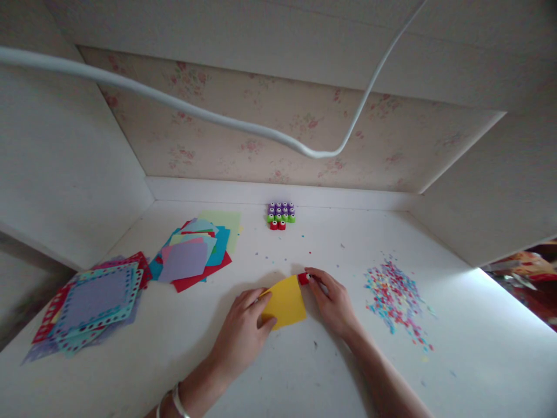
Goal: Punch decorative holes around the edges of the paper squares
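A square sheet of yellow paper (286, 303) is held at its left edge by my left hand (246, 325), thumb below and fingers above. My right hand (329, 297) grips a small red paper punch (303, 279) with a white and black button on top. The punch sits at the sheet's upper right corner; whether the corner is inside its slot I cannot make out. Towards the back stands a block of similar punches (281, 212) in purple, green and red rows.
A pile of plain coloured paper (187, 261) lies left of centre. Farther left is a stack of sheets with punched borders (98, 296). Punched-out confetti (395, 290) is scattered at the right. A white cable (217, 119) hangs across the view above the white table (313, 377).
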{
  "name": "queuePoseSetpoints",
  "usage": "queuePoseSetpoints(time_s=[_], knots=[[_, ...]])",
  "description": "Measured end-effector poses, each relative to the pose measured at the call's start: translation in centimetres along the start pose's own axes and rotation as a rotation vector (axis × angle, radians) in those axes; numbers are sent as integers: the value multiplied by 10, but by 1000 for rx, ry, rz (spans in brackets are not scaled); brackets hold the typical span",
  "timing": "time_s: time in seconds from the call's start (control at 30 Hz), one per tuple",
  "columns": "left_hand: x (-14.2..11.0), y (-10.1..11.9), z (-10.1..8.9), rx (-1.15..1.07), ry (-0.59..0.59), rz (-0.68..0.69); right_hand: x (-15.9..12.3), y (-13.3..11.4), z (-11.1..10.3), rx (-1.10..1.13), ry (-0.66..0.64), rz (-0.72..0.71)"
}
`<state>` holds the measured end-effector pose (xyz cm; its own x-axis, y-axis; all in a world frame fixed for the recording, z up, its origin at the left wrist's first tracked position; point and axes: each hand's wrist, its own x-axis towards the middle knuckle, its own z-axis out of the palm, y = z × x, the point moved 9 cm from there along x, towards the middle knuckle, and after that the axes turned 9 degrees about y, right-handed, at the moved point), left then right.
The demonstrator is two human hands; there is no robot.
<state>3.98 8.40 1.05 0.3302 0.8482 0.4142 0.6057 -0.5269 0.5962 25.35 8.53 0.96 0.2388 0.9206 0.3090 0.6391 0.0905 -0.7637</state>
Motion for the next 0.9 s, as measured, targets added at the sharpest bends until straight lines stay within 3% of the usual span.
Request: queuePoseSetpoints(time_s=[0.4, 0.9], knots=[[1, 1, -1, 46, 19, 33, -1, -7, 2, -41, -22, -32], [3, 10, 2, 131, -78, 72, 0, -15, 4, -43, -34, -72]])
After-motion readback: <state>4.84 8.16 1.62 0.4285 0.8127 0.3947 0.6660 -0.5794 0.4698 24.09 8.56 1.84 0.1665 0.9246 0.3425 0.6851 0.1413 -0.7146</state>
